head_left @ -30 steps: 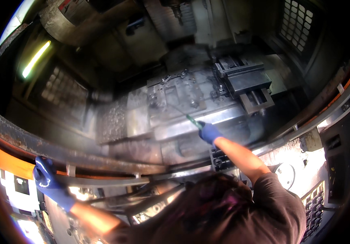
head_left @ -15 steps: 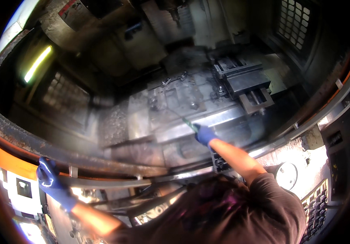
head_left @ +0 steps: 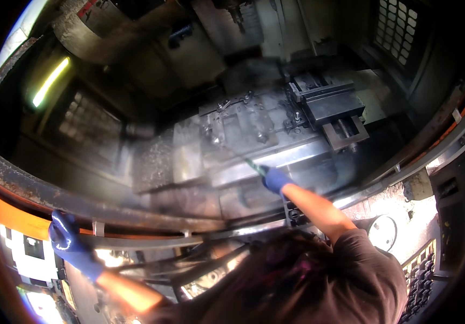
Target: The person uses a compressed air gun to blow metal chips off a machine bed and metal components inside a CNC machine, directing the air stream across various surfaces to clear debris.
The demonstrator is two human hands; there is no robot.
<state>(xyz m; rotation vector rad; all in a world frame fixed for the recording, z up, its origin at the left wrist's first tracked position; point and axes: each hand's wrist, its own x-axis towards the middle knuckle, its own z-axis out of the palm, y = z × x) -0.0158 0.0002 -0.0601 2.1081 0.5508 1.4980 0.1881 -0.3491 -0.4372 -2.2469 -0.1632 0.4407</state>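
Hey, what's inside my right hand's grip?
Your right hand holds a green-handled tool. The handle's front and a thin, blurred shaft show, pointing toward the machine table. The gripped part is covered by your hand.

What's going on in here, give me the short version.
A person is reaching into a machine with the gloved right hand, which grips a green tool. The tool's thin end points toward the plate, but blur hides whether it touches. The gloved left hand is at the orange edge; its grip is unclear. A vise stands to the right of the plate, and a lamp glows at left.
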